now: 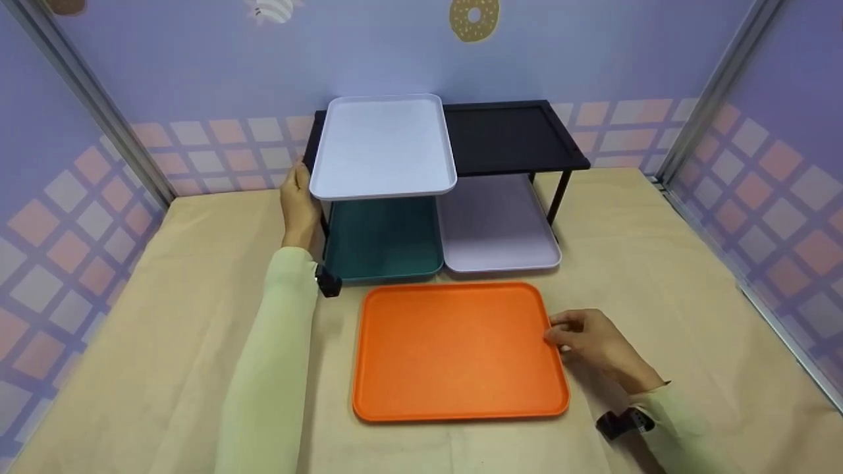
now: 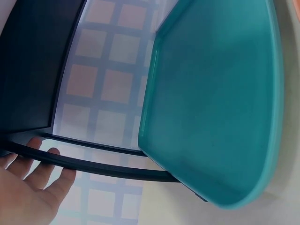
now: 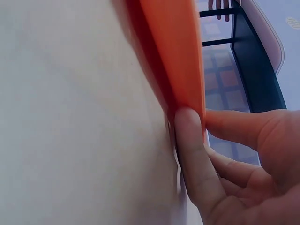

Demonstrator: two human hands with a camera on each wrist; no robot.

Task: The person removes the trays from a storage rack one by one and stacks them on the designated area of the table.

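An orange tray (image 1: 458, 349) lies flat on the tan table, in front of a black two-level rack (image 1: 514, 135). My right hand (image 1: 560, 336) pinches the tray's right rim, thumb on top and fingers under it; the right wrist view shows this hand (image 3: 197, 117) gripping the orange tray (image 3: 173, 51) up close. My left hand (image 1: 299, 194) rests against the rack's left end beside a white tray (image 1: 382, 145) on the upper level. In the left wrist view that hand (image 2: 33, 173) lies with straight fingers across a thin black bar, next to a teal tray (image 2: 215, 93).
The teal tray (image 1: 382, 237) and a pale lilac tray (image 1: 494, 224) sit side by side under the rack. The rack's upper right half is bare. Checked walls close the table (image 1: 658, 263) in at the back and both sides.
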